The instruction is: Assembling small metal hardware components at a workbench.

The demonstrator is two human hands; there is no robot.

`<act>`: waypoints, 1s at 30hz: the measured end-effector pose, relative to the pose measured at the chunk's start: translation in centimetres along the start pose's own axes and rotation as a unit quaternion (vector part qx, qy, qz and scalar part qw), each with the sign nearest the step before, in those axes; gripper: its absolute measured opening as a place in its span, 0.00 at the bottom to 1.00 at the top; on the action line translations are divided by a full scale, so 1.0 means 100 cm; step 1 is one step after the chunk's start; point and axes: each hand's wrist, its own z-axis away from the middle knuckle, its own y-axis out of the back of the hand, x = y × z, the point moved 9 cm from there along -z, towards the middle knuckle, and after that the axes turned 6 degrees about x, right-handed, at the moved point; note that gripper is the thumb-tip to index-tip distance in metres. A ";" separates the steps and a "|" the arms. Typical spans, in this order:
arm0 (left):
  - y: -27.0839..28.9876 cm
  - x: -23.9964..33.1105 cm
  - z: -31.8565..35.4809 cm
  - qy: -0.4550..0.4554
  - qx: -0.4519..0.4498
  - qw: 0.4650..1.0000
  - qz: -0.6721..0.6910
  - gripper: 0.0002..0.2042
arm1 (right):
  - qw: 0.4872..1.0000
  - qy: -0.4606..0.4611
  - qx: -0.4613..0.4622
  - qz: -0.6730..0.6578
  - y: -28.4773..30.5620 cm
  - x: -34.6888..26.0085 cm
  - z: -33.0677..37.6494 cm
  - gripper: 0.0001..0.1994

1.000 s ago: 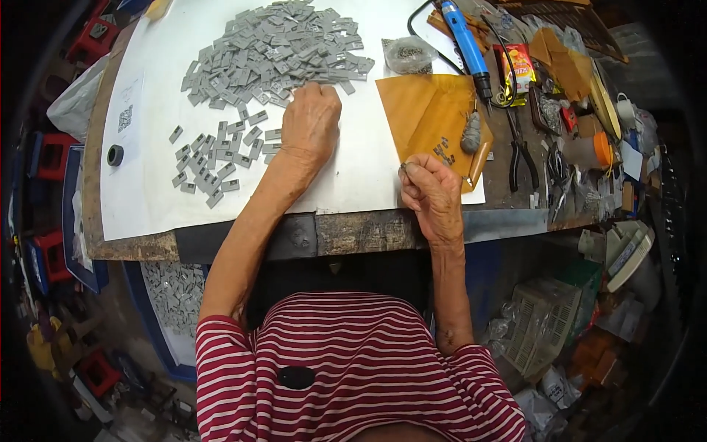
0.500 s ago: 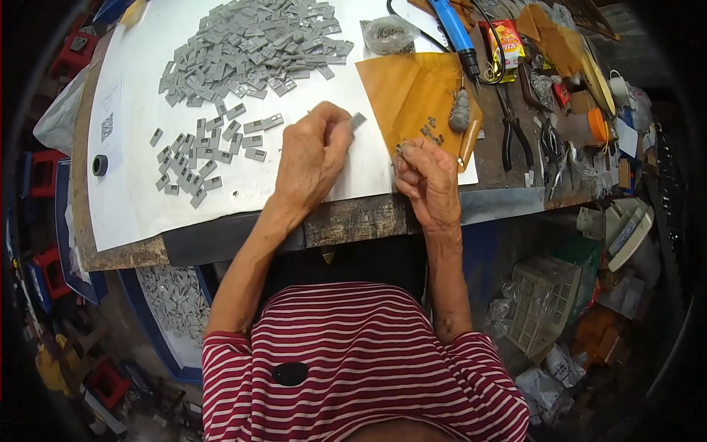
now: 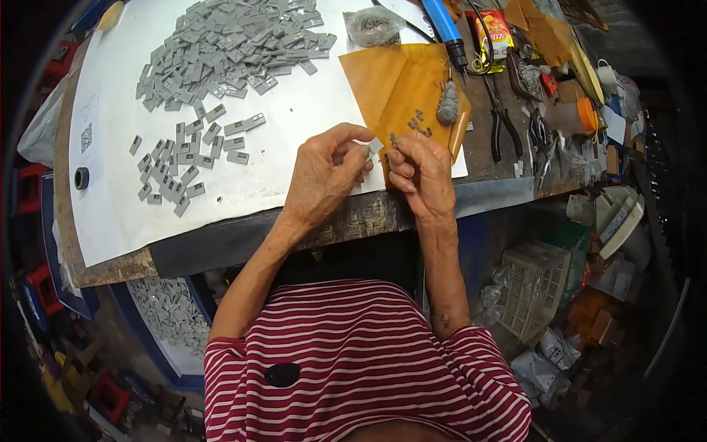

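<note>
My left hand (image 3: 324,177) is closed in a pinch on a small flat grey plastic piece (image 3: 375,146), whose pale end sticks out past the fingertips. Close beside it, my right hand (image 3: 426,175) has thumb and forefinger pressed together on a tiny dark part (image 3: 395,141), mostly hidden by the fingers. The two hands nearly meet over the near edge of an orange-brown paper sheet (image 3: 375,81). Several tiny dark metal parts (image 3: 418,127) lie on that sheet, beside a tool with a wrapped grey handle (image 3: 447,103).
A large heap of grey pieces (image 3: 236,51) covers the back of the white sheet (image 3: 110,199), with a looser group (image 3: 173,166) nearer. A bag of small metal parts (image 3: 374,29), a blue electric screwdriver (image 3: 444,26) and black-handled pliers (image 3: 506,132) lie around. Below stands a blue-edged tray (image 3: 177,376).
My left hand has moved right with the grey piece, which now sits close to my right fingertips. The right hand keeps its pinch. The whole view has shifted slightly.
</note>
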 end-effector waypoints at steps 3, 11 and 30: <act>0.001 -0.005 -0.003 -0.003 0.002 1.000 0.010 0.10 | 1.000 0.017 0.010 0.021 -0.001 -0.001 0.001 0.06; 0.004 -0.012 -0.006 0.016 -0.030 0.998 0.044 0.11 | 0.988 0.054 0.000 0.143 -0.013 -0.004 0.007 0.07; -0.006 -0.009 -0.001 0.027 -0.086 0.987 0.131 0.06 | 0.978 0.084 -0.031 0.186 -0.017 -0.011 0.018 0.06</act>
